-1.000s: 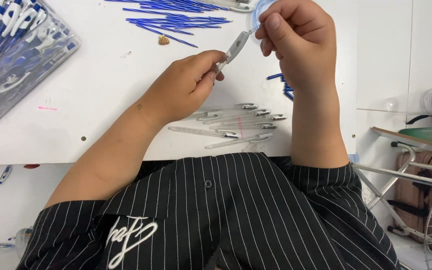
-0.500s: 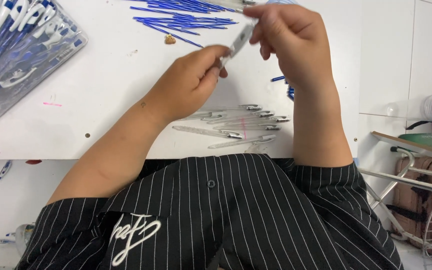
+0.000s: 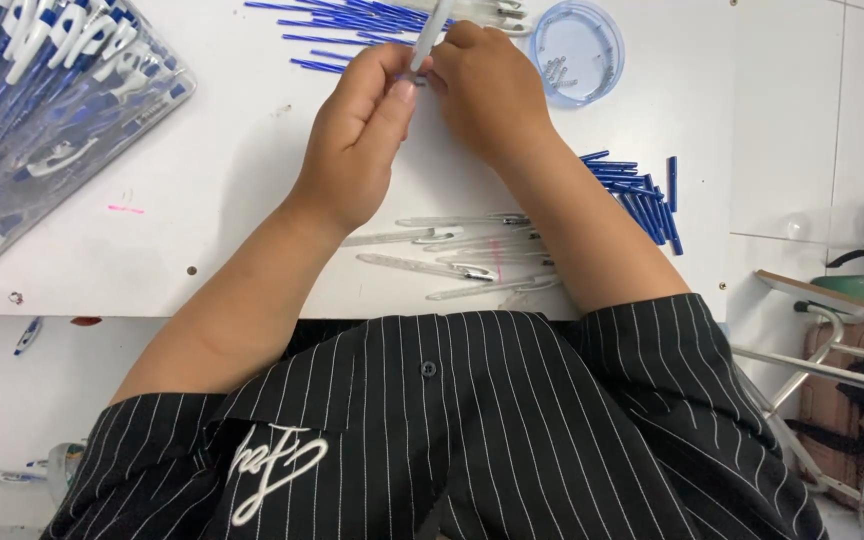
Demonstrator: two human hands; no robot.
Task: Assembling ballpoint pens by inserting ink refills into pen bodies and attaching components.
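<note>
Head view, looking down over a white counter (image 3: 222, 190).

Item 1. Clear pen barrel (image 3: 430, 30): slim, see-through plastic tube, held above the counter between both hands, tilted with its upper end pointing away from the person. Judged light and stiff, smooth enough to slip; likely to crack or bend if squeezed hard, so best pinched lightly along the mid-shaft with fingertips, one hand steadying each end.

Item 2. Left hand (image 3: 357, 140): fingers curled, thumb and forefinger pinching the lower part of the clear pen barrel.

Item 3. Right hand (image 3: 492, 95): closed around the same barrel just above the left hand, the two hands touching.

Item 4. Blue refills (image 3: 352, 20): loose scatter of thin blue sticks at the far edge of the counter, behind the hands.

Item 5. Blue caps or short tubes (image 3: 642, 195): small pile by the right forearm, near the counter's right edge.

Item 6. Round clear dish (image 3: 577, 45): shallow, pale blue tint, small metal parts inside, just right of the right hand.

Item 7. Empty barrels (image 3: 452, 250): several clear tubes lying side by side on the counter under the forearms, close to the near edge.

Item 8. Bagged pens (image 3: 42, 110): clear packet of blue-and-white finished pens at the far left.

Item 9. Striped shirt (image 3: 472, 430): black with thin white lines, filling the lower frame.
</note>
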